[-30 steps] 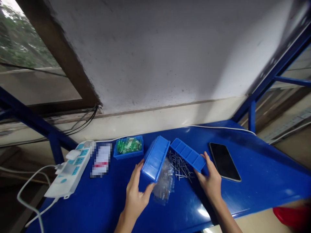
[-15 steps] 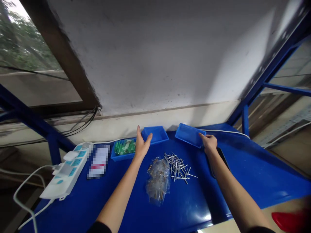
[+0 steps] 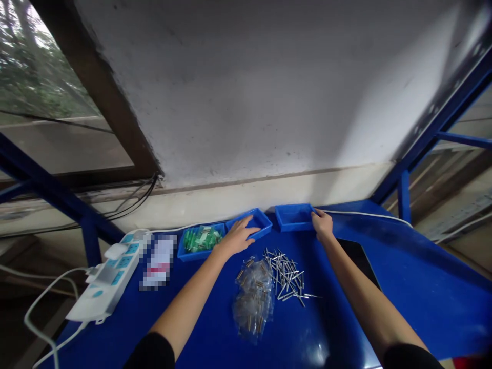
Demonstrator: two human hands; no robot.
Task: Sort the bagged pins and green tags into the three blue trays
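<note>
My left hand (image 3: pixel 237 238) lies with fingers stretched out on the near edge of the middle blue tray (image 3: pixel 257 218) at the back of the blue table (image 3: pixel 403 277). My right hand (image 3: pixel 322 225) grips the right near corner of the right blue tray (image 3: pixel 292 214). Both trays stand flat by the wall and look empty. A third blue tray (image 3: pixel 200 239) to their left holds green parts. Closer to me lie a loose heap of metal pins (image 3: pixel 286 273) and a clear plastic bag (image 3: pixel 252 297) of small metal parts.
A white power strip (image 3: pixel 109 274) with its cable sits at the table's left edge, a white card (image 3: pixel 158 260) beside it. A black phone (image 3: pixel 359 255) lies under my right forearm. A white cable runs along the wall. Blue frame posts stand on both sides.
A second ago both hands held the two blue trays tilted above the pins. They carried them to the back of the table and set them flat by the wall.
</note>
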